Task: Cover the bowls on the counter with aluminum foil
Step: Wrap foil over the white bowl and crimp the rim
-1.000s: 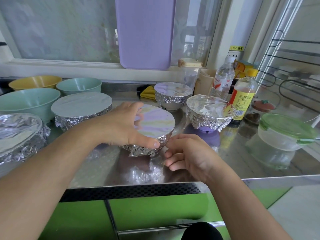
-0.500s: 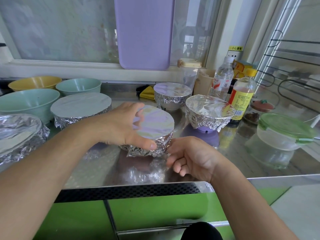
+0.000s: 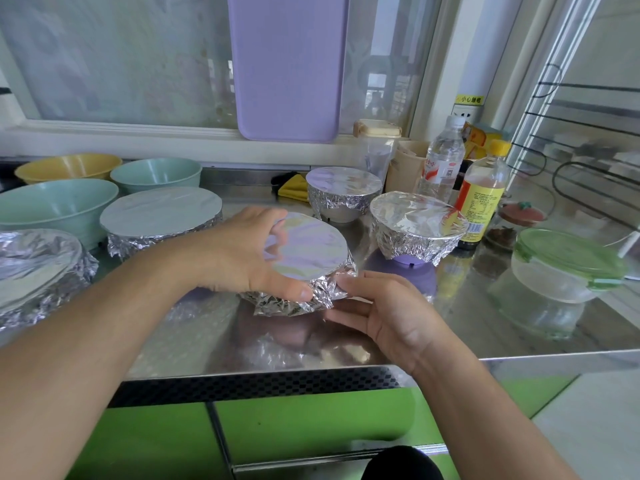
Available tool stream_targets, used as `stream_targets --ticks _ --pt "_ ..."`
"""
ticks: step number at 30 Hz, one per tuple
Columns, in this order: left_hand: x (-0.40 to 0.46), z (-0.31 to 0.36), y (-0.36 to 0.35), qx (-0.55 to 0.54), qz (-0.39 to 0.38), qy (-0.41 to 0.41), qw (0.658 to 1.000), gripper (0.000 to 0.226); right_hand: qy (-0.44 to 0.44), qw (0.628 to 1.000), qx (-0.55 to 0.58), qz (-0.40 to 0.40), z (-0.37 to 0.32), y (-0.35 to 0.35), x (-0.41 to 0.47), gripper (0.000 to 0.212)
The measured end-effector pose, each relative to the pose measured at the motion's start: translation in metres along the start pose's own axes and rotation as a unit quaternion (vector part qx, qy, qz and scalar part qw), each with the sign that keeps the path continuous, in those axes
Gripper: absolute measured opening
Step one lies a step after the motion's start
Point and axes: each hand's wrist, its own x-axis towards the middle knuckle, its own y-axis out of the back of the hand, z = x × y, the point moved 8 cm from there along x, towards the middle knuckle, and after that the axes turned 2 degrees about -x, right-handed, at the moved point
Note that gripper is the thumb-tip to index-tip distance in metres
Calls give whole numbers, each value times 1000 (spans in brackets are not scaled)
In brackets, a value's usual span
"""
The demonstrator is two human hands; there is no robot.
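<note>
Stainless steel counter (image 3: 485,327) runs across the scene above green cabinet fronts (image 3: 311,424), under a frosted window (image 3: 121,60) with a lilac cutting board (image 3: 289,64) leaning against it.

Nearest, at the middle of the counter, sits a small foil-covered bowl (image 3: 308,251), its foil top smooth and the foil skirt crumpled around its sides. The left hand (image 3: 242,252) cups this bowl from the left, fingers curled over the far rim and thumb pressed along the near edge, gripping it. The right hand (image 3: 377,310) is at the bowl's near right side, fingers fairly straight and touching the crumpled foil; it presses rather than grasps.

At the near left edge lies a large foil-wrapped bowl (image 3: 38,268), partly out of view. Just beyond it stands a wide foil-covered bowl (image 3: 161,216), with an uncovered mint bowl (image 3: 55,206) to its left. To the right, a foil-covered purple bowl (image 3: 414,230) stands near a glass container with a green lid (image 3: 561,268).

Farther back are another foil-covered bowl (image 3: 343,192), a second mint bowl (image 3: 157,174), a yellow bowl (image 3: 67,168) and a yellow cloth (image 3: 292,190). At the far right stand a water bottle (image 3: 441,157) and a yellow-capped sauce bottle (image 3: 483,192).
</note>
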Motion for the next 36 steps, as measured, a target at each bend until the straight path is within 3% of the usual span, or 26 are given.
stream_targets --ticks 2,5,9,12,17,21,25,27,30,33,36 --pt "0 1 0 -1 0 1 1000 129 -2 1000 -6 -7 2 0 -1 5" --pt "1 -3 -1 -2 -4 3 1000 126 -9 1000 -5 -5 4 3 -1 26" --pt "4 -8 -1 -1 2 2 1000 116 -25 999 -16 25 6 7 3 20" --pt "4 -6 -1 -6 3 -3 1000 117 -49 997 -56 27 6 6 7 27" --pt "4 -7 -1 -11 2 -8 1000 129 -56 988 -145 20 -2 -1 13 5" --pt "4 -8 -1 4 4 -14 1000 132 8 975 -201 94 -10 9 8 29" --pt "6 -7 -2 -1 7 -9 1000 117 109 941 -287 146 -19 10 -6 18" --pt "5 -7 -1 -5 7 -9 1000 120 131 940 -283 135 -15 5 -7 15" --pt "4 -5 0 4 8 -16 1000 120 99 951 -279 91 -1 -8 -1 16" --pt "4 -5 -1 3 10 -15 1000 122 88 939 -327 68 -1 -11 1 14" --pt "3 -6 -1 8 5 -7 1000 127 74 924 -373 50 -12 -3 -2 32"
